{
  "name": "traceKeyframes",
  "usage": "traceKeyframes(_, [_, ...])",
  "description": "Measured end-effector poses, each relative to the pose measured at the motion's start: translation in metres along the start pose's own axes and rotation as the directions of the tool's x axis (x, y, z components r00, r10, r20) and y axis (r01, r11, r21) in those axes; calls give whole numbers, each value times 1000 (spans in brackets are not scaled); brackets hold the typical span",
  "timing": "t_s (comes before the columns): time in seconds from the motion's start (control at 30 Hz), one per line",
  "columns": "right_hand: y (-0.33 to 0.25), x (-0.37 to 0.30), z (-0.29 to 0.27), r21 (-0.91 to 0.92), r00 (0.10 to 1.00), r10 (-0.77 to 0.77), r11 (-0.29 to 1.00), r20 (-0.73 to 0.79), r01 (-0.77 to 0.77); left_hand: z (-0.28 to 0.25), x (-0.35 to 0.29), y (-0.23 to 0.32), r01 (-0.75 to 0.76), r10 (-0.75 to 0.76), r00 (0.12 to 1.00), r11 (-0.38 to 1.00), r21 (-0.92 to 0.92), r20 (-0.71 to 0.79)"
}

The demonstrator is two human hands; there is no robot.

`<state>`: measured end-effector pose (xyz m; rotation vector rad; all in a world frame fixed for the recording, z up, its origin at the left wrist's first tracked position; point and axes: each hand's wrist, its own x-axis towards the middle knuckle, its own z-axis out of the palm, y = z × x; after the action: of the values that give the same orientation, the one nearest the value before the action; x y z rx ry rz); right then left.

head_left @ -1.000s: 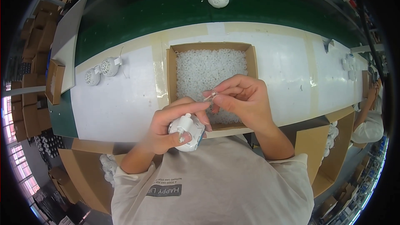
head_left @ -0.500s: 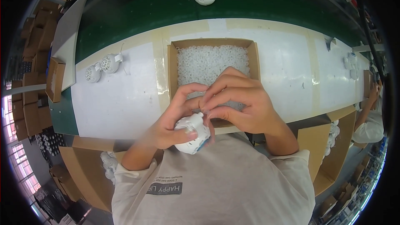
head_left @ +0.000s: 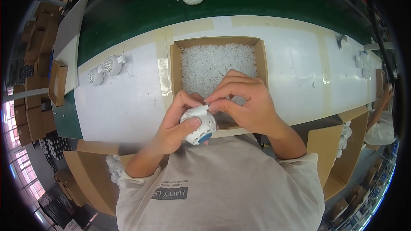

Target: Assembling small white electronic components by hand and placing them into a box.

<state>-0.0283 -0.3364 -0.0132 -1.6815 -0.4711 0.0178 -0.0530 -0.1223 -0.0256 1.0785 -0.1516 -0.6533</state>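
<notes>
Round white lattice balls: 2, on the white tabletop
Left hand: curled around a white, round, slotted plastic housing
Brown cardboard box: beyond the housing, holding clear rings
Right hand: fingertips bunched at the housing's neck; cannot tell what they grip

The ball is white and rounded, its shell pierced by openings, with a blue disc low on its right side. It sits tilted in the left hand, partly covered by the thumb, and its short white stub points up and to the right, the tip too small to make out among the fingertips.
</notes>
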Motion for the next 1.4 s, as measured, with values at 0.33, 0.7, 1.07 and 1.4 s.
traceKeyframes(0.33, [1,-5,0,222,999,-41,974,-1,40,3,5,-1,192,-55,956,860,-473,288])
traceKeyframes(0.7, [-12,-3,-17,-330,889,-459,837,14,437,17,10,-4,369,-198,919,731,-573,340])
traceKeyframes(1.07, [-32,2,-7,-229,954,-262,929,147,290,-5,-10,16,117,-92,977,985,-123,190])
traceKeyframes(1.4, [42,-2,-12,-744,949,76,641,307,189,-117,-261,84,774,291,462,330,541,-838])
